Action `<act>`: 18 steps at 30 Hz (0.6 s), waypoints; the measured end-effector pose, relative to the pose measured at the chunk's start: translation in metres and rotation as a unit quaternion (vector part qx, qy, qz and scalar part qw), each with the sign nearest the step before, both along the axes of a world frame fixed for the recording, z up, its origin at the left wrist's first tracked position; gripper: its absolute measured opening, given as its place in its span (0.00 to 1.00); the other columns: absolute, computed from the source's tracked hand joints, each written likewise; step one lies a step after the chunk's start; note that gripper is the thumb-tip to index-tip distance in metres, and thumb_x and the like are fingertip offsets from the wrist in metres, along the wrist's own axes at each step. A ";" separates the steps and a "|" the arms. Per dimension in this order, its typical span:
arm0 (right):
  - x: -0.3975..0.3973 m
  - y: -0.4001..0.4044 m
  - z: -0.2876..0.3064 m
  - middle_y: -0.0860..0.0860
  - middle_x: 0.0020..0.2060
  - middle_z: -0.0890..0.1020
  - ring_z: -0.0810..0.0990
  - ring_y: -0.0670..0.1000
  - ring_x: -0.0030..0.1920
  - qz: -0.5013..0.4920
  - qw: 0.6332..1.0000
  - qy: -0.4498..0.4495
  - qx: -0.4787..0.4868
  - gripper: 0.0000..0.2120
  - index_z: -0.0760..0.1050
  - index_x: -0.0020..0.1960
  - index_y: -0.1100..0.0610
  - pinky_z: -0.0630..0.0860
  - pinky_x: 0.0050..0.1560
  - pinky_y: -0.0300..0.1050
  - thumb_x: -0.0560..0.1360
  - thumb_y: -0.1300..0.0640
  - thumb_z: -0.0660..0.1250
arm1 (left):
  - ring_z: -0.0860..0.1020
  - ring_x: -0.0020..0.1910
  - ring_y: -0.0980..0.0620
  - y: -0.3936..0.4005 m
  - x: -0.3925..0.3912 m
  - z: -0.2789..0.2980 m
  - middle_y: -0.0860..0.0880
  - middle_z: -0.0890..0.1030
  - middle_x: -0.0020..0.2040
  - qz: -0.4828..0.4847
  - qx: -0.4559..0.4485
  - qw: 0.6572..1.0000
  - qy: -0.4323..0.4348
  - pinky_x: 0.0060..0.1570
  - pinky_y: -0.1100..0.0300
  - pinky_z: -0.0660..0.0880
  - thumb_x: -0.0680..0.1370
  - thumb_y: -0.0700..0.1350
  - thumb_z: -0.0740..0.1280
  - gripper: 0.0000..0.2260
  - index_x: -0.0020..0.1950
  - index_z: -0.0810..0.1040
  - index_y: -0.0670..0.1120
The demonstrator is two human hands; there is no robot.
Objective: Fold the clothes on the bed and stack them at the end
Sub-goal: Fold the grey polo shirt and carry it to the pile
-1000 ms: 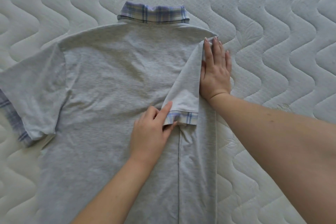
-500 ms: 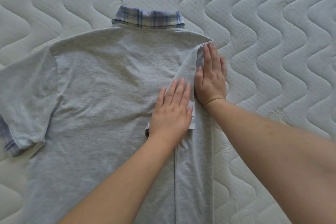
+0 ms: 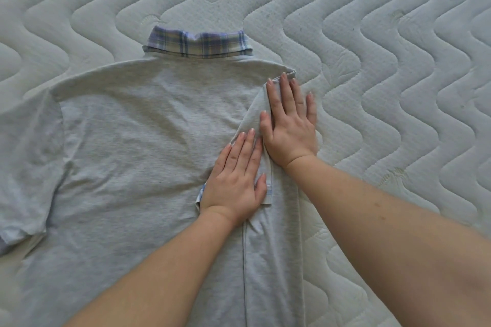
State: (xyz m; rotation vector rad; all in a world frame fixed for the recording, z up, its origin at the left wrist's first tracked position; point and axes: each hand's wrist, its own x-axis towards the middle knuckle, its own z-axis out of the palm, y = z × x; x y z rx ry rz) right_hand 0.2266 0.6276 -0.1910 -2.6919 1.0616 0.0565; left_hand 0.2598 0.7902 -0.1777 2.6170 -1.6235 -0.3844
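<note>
2 flat hands press a folded-in sleeve onto a grey polo shirt.

The left hand (image 3: 233,180) and right hand (image 3: 289,127) lie side by side, fingers straight, gripping nothing, both pressing the folded sleeve (image 3: 255,114) against the grey shirt (image 3: 138,146), which lies back up on the quilted mattress (image 3: 385,61). Its plaid collar (image 3: 198,44) points away. The left hand hides most of the sleeve's plaid cuff; the other sleeve (image 3: 26,167) and the shirt's hem are cut off.
</note>
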 end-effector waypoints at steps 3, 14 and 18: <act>0.001 -0.002 -0.002 0.48 0.80 0.48 0.44 0.48 0.79 0.002 1.000 0.013 -0.001 0.28 0.47 0.80 0.45 0.39 0.77 0.55 0.81 0.42 0.45 | 0.52 0.80 0.48 -0.001 0.000 -0.002 0.44 0.53 0.81 0.002 0.002 1.000 0.002 0.77 0.49 0.52 0.80 0.55 0.50 0.31 0.80 0.55 0.42; -0.005 -0.018 0.016 0.46 0.79 0.40 0.38 0.45 0.78 0.061 0.996 0.062 0.032 0.30 0.40 0.80 0.48 0.33 0.75 0.47 0.82 0.41 0.44 | 0.36 0.78 0.53 -0.003 0.005 -0.004 0.49 0.35 0.79 -0.005 0.029 0.999 0.017 0.75 0.54 0.32 0.80 0.59 0.41 0.31 0.79 0.37 0.47; -0.031 -0.010 0.043 0.48 0.80 0.44 0.40 0.46 0.79 0.032 0.996 0.084 0.010 0.29 0.42 0.80 0.52 0.35 0.76 0.45 0.83 0.45 0.45 | 0.33 0.78 0.54 -0.006 0.010 0.003 0.50 0.33 0.80 0.001 0.054 0.997 0.055 0.73 0.57 0.28 0.79 0.59 0.39 0.31 0.79 0.34 0.49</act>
